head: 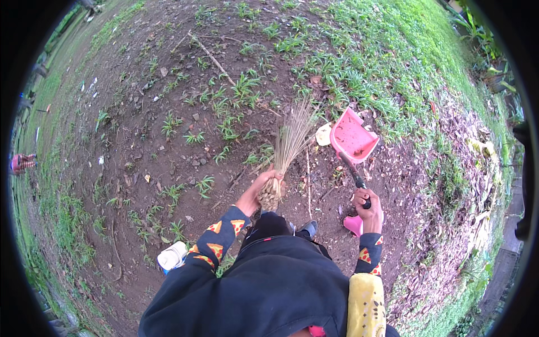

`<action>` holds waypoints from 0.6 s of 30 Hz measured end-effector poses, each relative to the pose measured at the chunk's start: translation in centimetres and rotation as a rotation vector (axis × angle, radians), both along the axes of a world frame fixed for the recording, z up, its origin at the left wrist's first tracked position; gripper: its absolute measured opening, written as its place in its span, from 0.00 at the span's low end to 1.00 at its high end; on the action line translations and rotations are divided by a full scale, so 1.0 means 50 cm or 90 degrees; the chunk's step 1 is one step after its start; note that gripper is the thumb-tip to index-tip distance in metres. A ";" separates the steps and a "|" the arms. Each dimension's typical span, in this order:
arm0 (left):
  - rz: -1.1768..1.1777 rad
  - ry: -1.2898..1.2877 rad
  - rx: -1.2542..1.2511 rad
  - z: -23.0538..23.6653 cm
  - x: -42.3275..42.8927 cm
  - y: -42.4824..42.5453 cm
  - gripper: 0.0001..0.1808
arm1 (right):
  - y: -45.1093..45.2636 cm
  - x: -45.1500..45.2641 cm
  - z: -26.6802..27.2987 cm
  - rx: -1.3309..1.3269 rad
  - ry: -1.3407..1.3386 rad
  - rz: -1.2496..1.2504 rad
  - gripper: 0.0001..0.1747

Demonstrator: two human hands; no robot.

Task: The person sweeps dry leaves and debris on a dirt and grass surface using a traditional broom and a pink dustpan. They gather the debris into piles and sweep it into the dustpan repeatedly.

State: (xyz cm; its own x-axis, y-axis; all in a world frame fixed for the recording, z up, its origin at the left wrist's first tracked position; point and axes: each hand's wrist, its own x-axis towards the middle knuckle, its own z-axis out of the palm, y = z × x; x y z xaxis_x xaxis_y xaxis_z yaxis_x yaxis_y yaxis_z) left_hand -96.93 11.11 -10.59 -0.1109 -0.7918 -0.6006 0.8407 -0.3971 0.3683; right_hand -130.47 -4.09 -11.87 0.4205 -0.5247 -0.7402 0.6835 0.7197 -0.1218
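My left hand (262, 185) grips a stick broom (288, 145) of thin, stiff bristles near its bound butt end. The bristles fan out ahead of me, over the dirt and small weeds. In my right hand (369, 207) is the dark handle (353, 168) of a pink dustpan (354, 137). Some brown debris lies in the pan. A pale yellowish scrap (323, 135) sits against the pan's left side, near the bristle tips.
A pink plastic object (353, 225) is partly hidden below my right hand. To the left stands a white container (172, 256). Dry leaves (459, 177) cover the ground at right, grass (379, 54) beyond. A thin stick (308, 181) lies before my shoe (308, 228). Far left is a person (23, 163).
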 end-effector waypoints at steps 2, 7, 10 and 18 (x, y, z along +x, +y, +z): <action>-0.013 0.032 -0.030 -0.002 -0.010 0.039 0.25 | -0.008 -0.029 0.004 -0.013 -0.039 0.012 0.09; 0.170 -0.268 0.150 -0.071 -0.037 0.106 0.51 | -0.018 -0.105 0.024 -0.050 0.030 0.051 0.10; 0.315 -0.349 0.310 -0.115 -0.044 0.076 0.36 | -0.021 -0.140 0.030 -0.090 0.045 0.062 0.11; -0.024 -0.358 0.031 -0.204 -0.094 -0.066 0.27 | -0.019 -0.219 0.007 -0.077 0.091 0.054 0.09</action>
State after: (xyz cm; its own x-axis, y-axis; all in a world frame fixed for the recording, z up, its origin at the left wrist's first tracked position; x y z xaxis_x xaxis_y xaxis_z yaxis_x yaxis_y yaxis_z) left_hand -101.65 7.80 -20.78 0.2092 -0.7633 -0.6112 0.5047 -0.4511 0.7361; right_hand -141.41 -5.05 -11.53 0.3621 -0.5805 -0.7293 0.5901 0.7484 -0.3027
